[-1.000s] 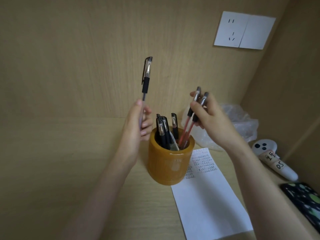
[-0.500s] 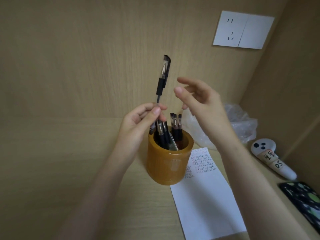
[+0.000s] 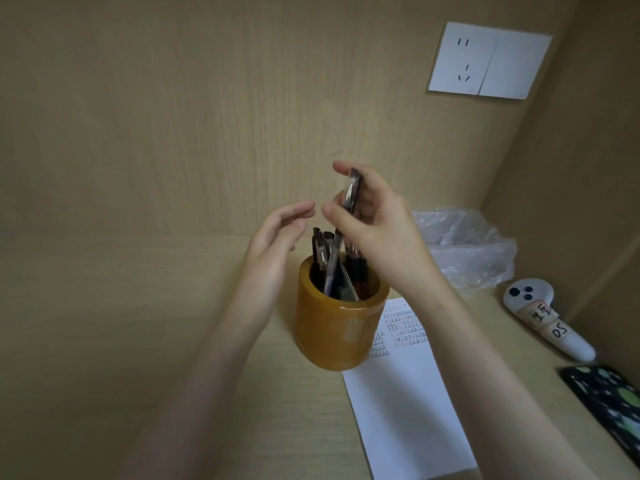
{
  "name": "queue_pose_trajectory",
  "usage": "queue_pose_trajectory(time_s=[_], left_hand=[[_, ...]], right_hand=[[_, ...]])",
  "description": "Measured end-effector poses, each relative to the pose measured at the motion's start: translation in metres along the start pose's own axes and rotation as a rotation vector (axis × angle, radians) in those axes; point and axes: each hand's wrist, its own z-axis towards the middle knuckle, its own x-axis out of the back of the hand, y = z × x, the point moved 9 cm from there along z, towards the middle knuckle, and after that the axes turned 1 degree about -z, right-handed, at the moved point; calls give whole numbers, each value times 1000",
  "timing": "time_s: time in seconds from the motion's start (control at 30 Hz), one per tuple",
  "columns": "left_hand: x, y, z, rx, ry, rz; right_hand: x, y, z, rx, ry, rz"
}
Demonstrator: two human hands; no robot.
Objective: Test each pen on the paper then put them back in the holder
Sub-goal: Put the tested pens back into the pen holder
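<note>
Scanning left to right: two bare hands, one holder, one sheet of paper, one pen in hand plus a cluster of pens in the holder. Left hand (image 3: 277,233) sits just left of the holder (image 3: 341,323), fingers straight and relaxed, holding nothing, fingertips near the right hand but apart from it. Holder is amber, round, upright on the wooden desk (image 3: 104,323). Pens in the holder (image 3: 320,252): about four or five dark caps poke above the rim, exact count hard to make out, they overlap and blur. Right hand (image 3: 374,223) is directly above the holder, thumb and fingers pinching one black-capped pen (image 3: 350,195) near its cap end; pen is tilted, lower end reaching down into the holder's mouth among the others, its middle hidden behind the thumb. Whether the tip touches the holder's bottom cannot be told. Paper (image 3: 408,403), white, lies flat to the right of the holder, its top left corner tucked behind the holder; small rows of marks at the top, unreadable; bottom edge cut off by the frame. Further right: one crumpled clear plastic bag (image 3: 464,247) at the back, one white controller (image 3: 540,317) with handwritten labels, one dark patterned object (image 3: 609,407) cut off at the right edge. One white wall socket plate (image 3: 488,60) up top right.
</note>
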Motion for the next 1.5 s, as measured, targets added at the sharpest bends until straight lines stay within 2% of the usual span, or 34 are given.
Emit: queue_pose_trajectory(time_s=[0.17,0.33,0.47,0.57,0.87,0.97,1.17,1.5], left_hand=[[0,-25,3,140,-26,72],[-7,-52,-4,317,-146,108],[-17,-56,-10,399,-248,78],[-18,-60,-12,431,-252,87],[-1,-68,-5,434,-92,71],[5,-68,-2,422,-22,83],[-4,-67,-2,393,-60,50],[1,-85,1,418,-55,39]], right_hand=[[3,13,-13,-28,9,-187],[22,35,-32,-119,1,-26],[4,73,-60,-343,-318,17],[-9,74,-73,-342,-448,125],[-1,79,-60,-350,-277,59],[7,86,-46,-353,-163,42],[6,106,-14,-353,-16,32],[-11,134,3,-378,-53,59]])
